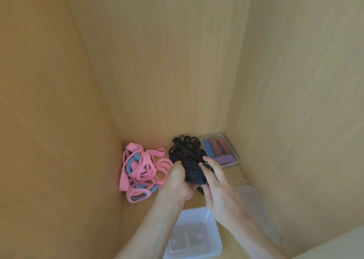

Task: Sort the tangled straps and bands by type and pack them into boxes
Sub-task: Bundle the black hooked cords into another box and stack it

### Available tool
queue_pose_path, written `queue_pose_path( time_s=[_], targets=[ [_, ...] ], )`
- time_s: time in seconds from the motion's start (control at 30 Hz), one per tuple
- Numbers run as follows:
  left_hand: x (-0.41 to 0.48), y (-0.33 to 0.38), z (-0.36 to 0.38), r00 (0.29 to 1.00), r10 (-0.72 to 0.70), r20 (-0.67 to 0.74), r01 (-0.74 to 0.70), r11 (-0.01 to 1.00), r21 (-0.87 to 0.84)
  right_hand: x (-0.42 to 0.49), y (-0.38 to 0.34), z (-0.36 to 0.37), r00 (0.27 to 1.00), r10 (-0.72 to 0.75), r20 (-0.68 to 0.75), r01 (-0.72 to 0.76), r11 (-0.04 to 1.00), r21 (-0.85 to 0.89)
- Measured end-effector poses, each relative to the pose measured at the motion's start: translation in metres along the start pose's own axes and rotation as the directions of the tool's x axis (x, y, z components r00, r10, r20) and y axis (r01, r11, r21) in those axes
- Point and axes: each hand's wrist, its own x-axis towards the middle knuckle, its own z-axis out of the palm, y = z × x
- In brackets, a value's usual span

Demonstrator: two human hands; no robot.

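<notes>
Clutching the black strap tangle (189, 160), stretched front-to-back, are the left hand (178, 183) and right hand (217, 185).

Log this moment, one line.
left hand, right hand: grip black straps | pink-blue bands: piled left | near box: no straps | far box: striped bands

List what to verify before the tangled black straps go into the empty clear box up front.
1. Grip: left hand and right hand both hold the tangled black fabric straps: ok.
2. Straps untangled: not ok, they form one knotted bundle.
3. Target: empty clear plastic box is open and nearest the person: ok.
4. Bundle free of the pile of pink and blue rubber bands: cannot tell, the left hand hides where they meet.
5. Path: clear plastic box of red and blue striped straps sits at back right, out of the way: ok.
</notes>
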Motion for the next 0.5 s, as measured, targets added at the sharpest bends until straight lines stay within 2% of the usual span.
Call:
queue_pose_path(
  time_s=[0.1,0.23,0.3,0.4,0.47,0.5],
  targets=[
    [0.004,-0.004,-0.008,1.0,-0.007,-0.008,0.007,1.0,-0.009,-0.004,-0.002,0.008,0.999,0.047,0.016,-0.048,0.995,0.082],
    [0.007,-0.008,-0.024,0.996,0.037,0.076,-0.031,0.997,-0.072,-0.01,-0.001,0.021,0.989,0.141,-0.035,-0.125,0.948,0.293],
    [0.007,-0.007,-0.034,0.991,0.087,0.105,-0.085,0.996,-0.021,-0.015,0.001,0.026,0.978,0.207,-0.012,-0.188,0.911,0.368],
    [0.003,-0.004,-0.053,0.962,0.266,0.058,-0.272,0.95,0.152,-0.026,0.001,0.031,0.963,0.266,0.05,-0.259,0.849,0.46],
    [-0.001,-0.004,-0.07,0.884,0.465,0.039,-0.453,0.835,0.311,-0.035,0.001,0.034,0.945,0.309,0.107,-0.319,0.801,0.506],
    [-0.003,-0.005,-0.081,0.819,0.571,0.055,-0.54,0.734,0.411,-0.039,0.001,0.036,0.934,0.33,0.141,-0.354,0.782,0.513]
  ],
)
